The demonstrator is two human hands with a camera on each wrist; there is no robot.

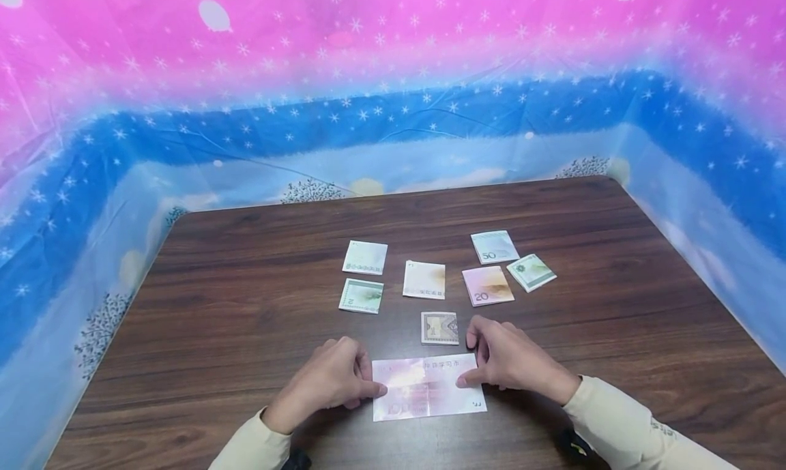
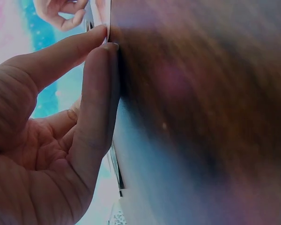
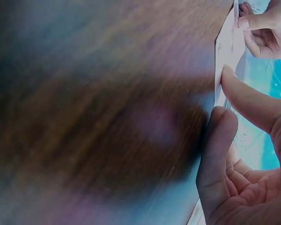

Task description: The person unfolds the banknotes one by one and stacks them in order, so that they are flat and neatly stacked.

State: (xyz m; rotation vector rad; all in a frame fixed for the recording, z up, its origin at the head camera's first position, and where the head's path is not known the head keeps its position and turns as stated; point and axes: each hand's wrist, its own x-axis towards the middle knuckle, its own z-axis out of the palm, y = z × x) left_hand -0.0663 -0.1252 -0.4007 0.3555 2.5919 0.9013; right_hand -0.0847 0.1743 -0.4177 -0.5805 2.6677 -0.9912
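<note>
In the head view, a pink banknote [image 1: 426,391] lay spread out near the close side of the brown desk [image 1: 245,272], with fold creases across its middle. The left hand [image 1: 325,378] pinched its left end, and the right hand [image 1: 516,357] had its thumb on the note's face and its other fingers bent about the right end. The note looked very light, thin and limp, though the creases might have lent it some spring; its smooth face could slide on the wood, and a sharp tug might tear it along a fold. The two short ends, where the hands were, seemed the best places to take hold. Beyond it lay folded notes, in no container: a "50" note [image 1: 494,247], a "20" note [image 1: 488,286], a small green note [image 1: 531,273], a brownish note [image 1: 439,328], a yellowish note [image 1: 424,280], a pale note [image 1: 365,257] and a "2" note [image 1: 361,297]. In the left wrist view, two fingertips nearly met at the edge of the paper, leaving a narrow gap. In the right wrist view, one fingertip pressed the paper and another sat just beside its edge; whether the paper was lifted there could not be told.
</note>
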